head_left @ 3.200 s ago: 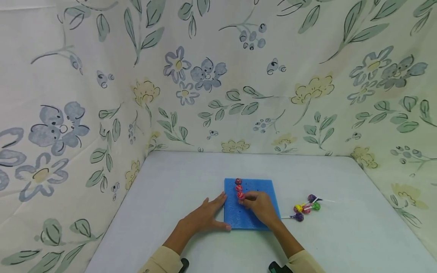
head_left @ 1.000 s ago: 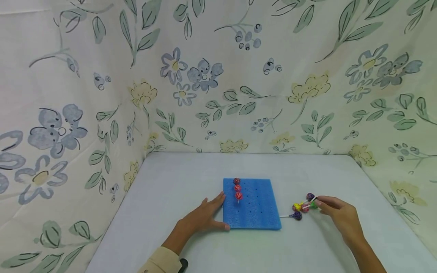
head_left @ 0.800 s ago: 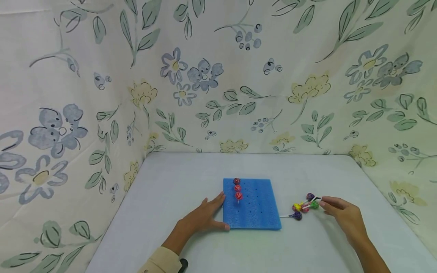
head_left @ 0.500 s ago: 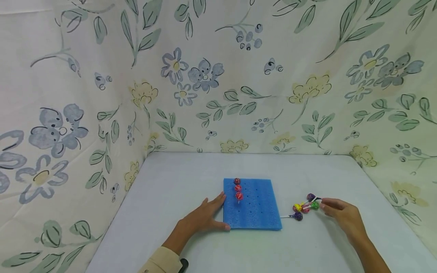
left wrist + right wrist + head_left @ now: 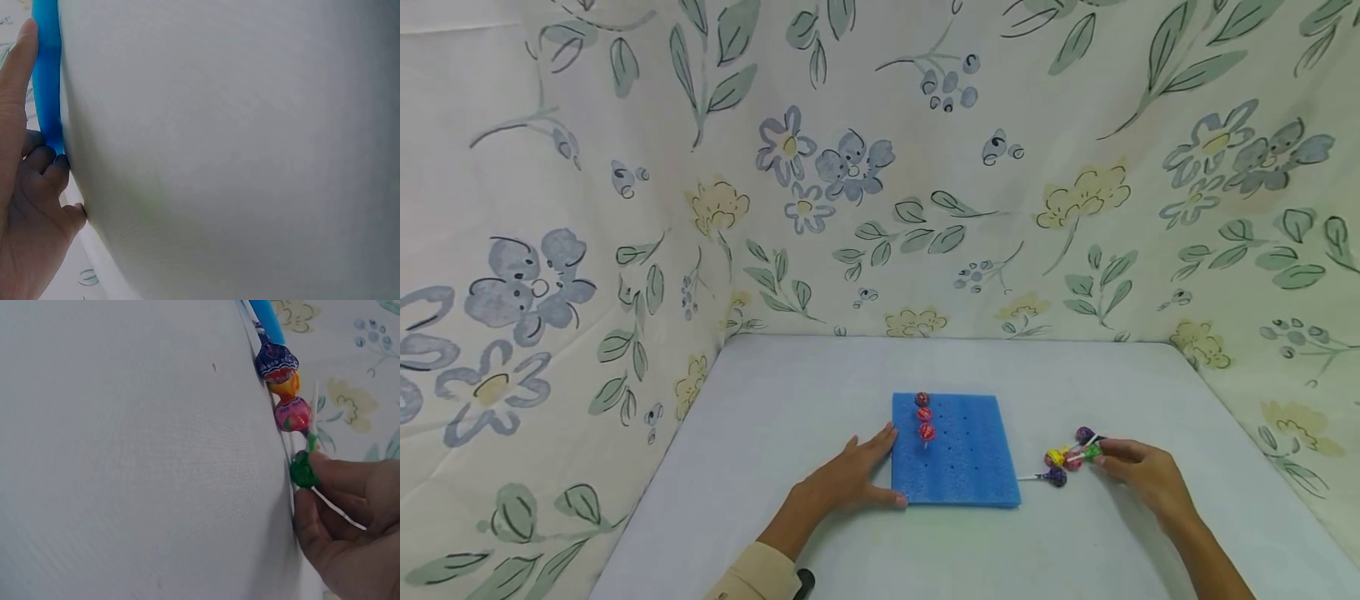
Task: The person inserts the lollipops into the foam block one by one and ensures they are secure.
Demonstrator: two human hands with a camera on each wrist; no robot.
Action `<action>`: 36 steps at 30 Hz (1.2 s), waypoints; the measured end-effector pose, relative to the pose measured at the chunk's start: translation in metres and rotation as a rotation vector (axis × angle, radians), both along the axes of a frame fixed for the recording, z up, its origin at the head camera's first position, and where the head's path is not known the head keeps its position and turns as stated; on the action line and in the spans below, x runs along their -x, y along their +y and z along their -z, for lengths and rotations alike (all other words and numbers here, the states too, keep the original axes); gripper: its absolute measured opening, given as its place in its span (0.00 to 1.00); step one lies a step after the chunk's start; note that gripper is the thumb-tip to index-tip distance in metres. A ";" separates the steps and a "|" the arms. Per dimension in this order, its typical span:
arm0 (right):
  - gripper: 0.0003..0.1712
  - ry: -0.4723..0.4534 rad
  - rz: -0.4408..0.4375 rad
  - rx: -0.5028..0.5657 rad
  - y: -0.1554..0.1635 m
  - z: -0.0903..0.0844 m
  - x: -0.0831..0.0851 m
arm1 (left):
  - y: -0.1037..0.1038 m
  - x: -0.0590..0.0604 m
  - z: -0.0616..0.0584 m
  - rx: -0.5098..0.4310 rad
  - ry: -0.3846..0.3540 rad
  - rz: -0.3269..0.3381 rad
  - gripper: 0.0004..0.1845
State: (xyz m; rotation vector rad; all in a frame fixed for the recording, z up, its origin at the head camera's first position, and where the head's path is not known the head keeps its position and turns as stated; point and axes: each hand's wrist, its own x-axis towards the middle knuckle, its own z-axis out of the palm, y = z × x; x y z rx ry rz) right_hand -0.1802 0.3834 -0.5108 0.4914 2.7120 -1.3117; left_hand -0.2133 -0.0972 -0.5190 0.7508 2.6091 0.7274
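Note:
My right hand [image 5: 1150,479] pinches a green lollipop [image 5: 303,470] by its wrapped head, its white stick pointing away from the fingers. The lollipop overlaps a small pile on the right: a yellow lollipop [image 5: 1055,457], a pink lollipop [image 5: 292,415] and a purple lollipop [image 5: 1084,435]. Another purple lollipop [image 5: 1057,477] lies nearer, its stick reaching the blue foam board [image 5: 985,450]. With fingers extended, my left hand [image 5: 850,475] rests along the board's left edge. Three red lollipops [image 5: 927,432] stand in a column on the board's left part.
Rows of small holes dot the board's surface. A white table [image 5: 805,383] carries everything, and a floral cloth [image 5: 880,250] hangs behind it and at both sides.
The right hand let go of the nearest red lollipop on the board and moved right to the pile. Just now its fingers closed on the green lollipop. The left hand stayed put.

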 end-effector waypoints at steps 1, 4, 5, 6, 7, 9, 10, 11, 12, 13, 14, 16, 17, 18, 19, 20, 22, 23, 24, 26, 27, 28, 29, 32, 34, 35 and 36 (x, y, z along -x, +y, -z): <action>0.34 -0.003 -0.001 0.000 0.000 0.001 0.000 | 0.000 0.000 0.000 0.001 0.000 0.001 0.62; 0.34 0.001 -0.010 -0.005 0.000 0.003 0.002 | 0.000 0.000 0.000 0.006 0.002 -0.001 0.62; 0.34 0.007 -0.014 -0.011 0.001 0.004 0.002 | 0.000 0.000 0.001 0.007 0.002 -0.003 0.62; 0.33 0.014 -0.017 -0.017 0.001 0.004 0.003 | 0.000 0.001 0.001 0.009 0.001 -0.004 0.63; 0.33 0.020 -0.020 -0.022 0.001 0.004 0.003 | 0.000 0.001 0.001 0.012 0.003 -0.004 0.63; 0.33 0.032 -0.023 -0.029 0.001 0.004 0.003 | 0.000 0.001 0.002 0.016 0.006 -0.003 0.63; 0.33 0.036 -0.024 -0.033 0.001 0.004 0.003 | 0.000 0.001 0.002 0.016 0.008 -0.002 0.63; 0.32 0.038 -0.024 -0.036 0.001 0.005 0.002 | 0.000 0.001 0.002 0.016 0.010 -0.001 0.63; 0.32 0.040 -0.025 -0.036 0.000 0.005 0.002 | 0.000 0.001 0.001 0.016 0.012 0.001 0.63; 0.33 0.040 -0.026 -0.039 0.000 0.005 0.002 | 0.000 0.001 0.001 0.015 0.013 0.001 0.63; 0.33 0.041 -0.028 -0.045 0.000 0.005 0.002 | 0.000 0.001 0.001 0.015 0.011 0.000 0.62; 0.33 0.045 -0.032 -0.058 0.000 0.006 0.002 | 0.000 0.001 0.000 0.012 0.008 -0.003 0.62; 0.33 0.047 -0.035 -0.062 0.000 0.006 0.002 | 0.000 0.001 0.000 0.012 0.006 -0.004 0.62; 0.33 0.048 -0.037 -0.061 0.000 0.007 0.001 | 0.001 0.001 0.000 0.012 0.004 -0.004 0.62; 0.34 0.051 -0.039 -0.067 0.000 0.007 0.001 | 0.001 0.000 0.000 0.012 0.002 -0.004 0.62; 0.34 0.052 -0.040 -0.068 -0.001 0.007 0.001 | 0.001 0.000 0.000 0.012 0.000 -0.004 0.62; 0.35 0.052 -0.037 -0.058 -0.001 0.007 -0.001 | 0.001 0.000 -0.001 0.008 -0.001 -0.002 0.62; 0.35 0.053 -0.031 -0.044 -0.001 0.006 -0.002 | 0.001 0.000 -0.001 0.008 -0.001 0.000 0.62; 0.36 0.057 -0.025 -0.028 -0.002 0.006 -0.003 | 0.001 0.000 -0.001 0.006 -0.001 0.002 0.62; 0.36 0.071 -0.003 0.012 -0.003 0.006 -0.004 | 0.001 0.000 -0.001 0.004 0.000 0.003 0.62; 0.36 0.083 0.006 0.033 -0.004 0.006 -0.005 | 0.001 0.000 -0.001 0.003 0.001 0.004 0.62; 0.36 0.104 0.014 0.052 -0.005 0.006 -0.006 | 0.000 0.001 0.000 0.004 0.004 0.006 0.62; 0.35 0.124 0.020 0.071 -0.007 0.006 -0.007 | 0.000 0.001 0.000 0.005 0.005 0.007 0.62; 0.33 0.197 0.021 0.098 -0.011 0.005 -0.010 | 0.000 0.001 0.001 0.005 0.008 0.006 0.62; 0.33 0.248 0.016 0.115 -0.014 0.003 -0.012 | 0.000 0.002 0.002 0.005 0.009 0.005 0.62; 0.32 0.269 0.011 0.127 -0.016 0.003 -0.012 | 0.000 0.002 0.002 0.004 0.009 0.005 0.62; 0.32 0.286 0.007 0.139 -0.017 0.002 -0.013 | 0.000 0.002 0.002 0.004 0.009 0.005 0.62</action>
